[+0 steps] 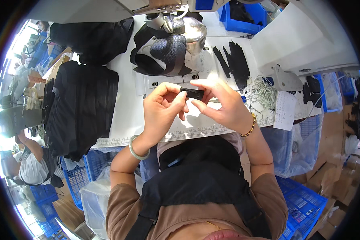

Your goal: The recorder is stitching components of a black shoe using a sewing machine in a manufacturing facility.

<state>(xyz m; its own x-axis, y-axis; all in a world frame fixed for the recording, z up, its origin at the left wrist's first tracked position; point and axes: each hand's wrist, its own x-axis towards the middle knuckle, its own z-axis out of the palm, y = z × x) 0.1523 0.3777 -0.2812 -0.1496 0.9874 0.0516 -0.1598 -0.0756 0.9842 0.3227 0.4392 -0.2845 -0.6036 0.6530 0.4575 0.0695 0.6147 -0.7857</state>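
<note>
My left hand (162, 108) and my right hand (222, 104) meet above the white sewing table (126, 116), both pinching a short black strap piece (193, 93) between thumbs and fingers. A pale bangle is on my left wrist, a brown bead bracelet on my right. Beyond the hands a black fabric part (166, 54) with wide black webbing lies under the sewing machine head (308, 40). Loose black strap strips (235, 62) lie to the right of it.
A stack of black fabric pieces (82, 108) covers the table's left side, another dark pile (94, 38) behind it. White cord (263, 94) and a paper tag (285, 110) lie at right. Blue crates (300, 204) stand around my lap. Another person (32, 160) sits at left.
</note>
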